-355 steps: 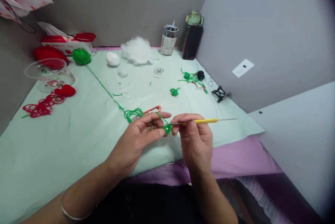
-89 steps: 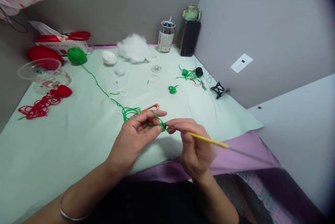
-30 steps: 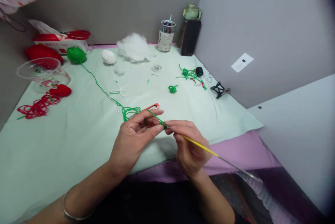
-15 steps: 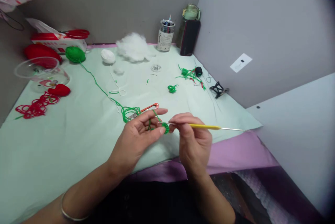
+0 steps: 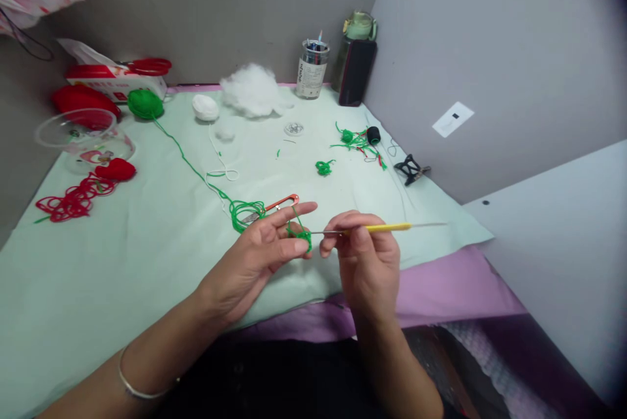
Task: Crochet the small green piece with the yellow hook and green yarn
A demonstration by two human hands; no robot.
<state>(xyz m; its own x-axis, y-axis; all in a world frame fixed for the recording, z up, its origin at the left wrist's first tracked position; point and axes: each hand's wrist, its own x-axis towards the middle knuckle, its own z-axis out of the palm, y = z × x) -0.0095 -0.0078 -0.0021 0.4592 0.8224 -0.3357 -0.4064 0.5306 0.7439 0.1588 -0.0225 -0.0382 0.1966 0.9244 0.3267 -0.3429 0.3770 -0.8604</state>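
Between the thumb and fingers of my left hand is a small green crocheted piece. Green yarn loops over its raised index finger. My right hand grips a crochet hook by its yellow handle, and the metal shaft points left to the green piece. Whether the hook's tip sits inside a loop is too small to tell. Loose coils of green yarn lie just beyond my left hand, beside orange-handled snips. A strand runs from there to a green yarn ball.
White stuffing, a white yarn ball, a pen jar and a phone stand along the back. Red yarn and a clear plastic cup are left; green scraps and a black stand are right.
My right hand has shifted slightly right, and the hook has drawn back to the right with it. The green piece has tilted in my left hand. The whole view has moved a little.
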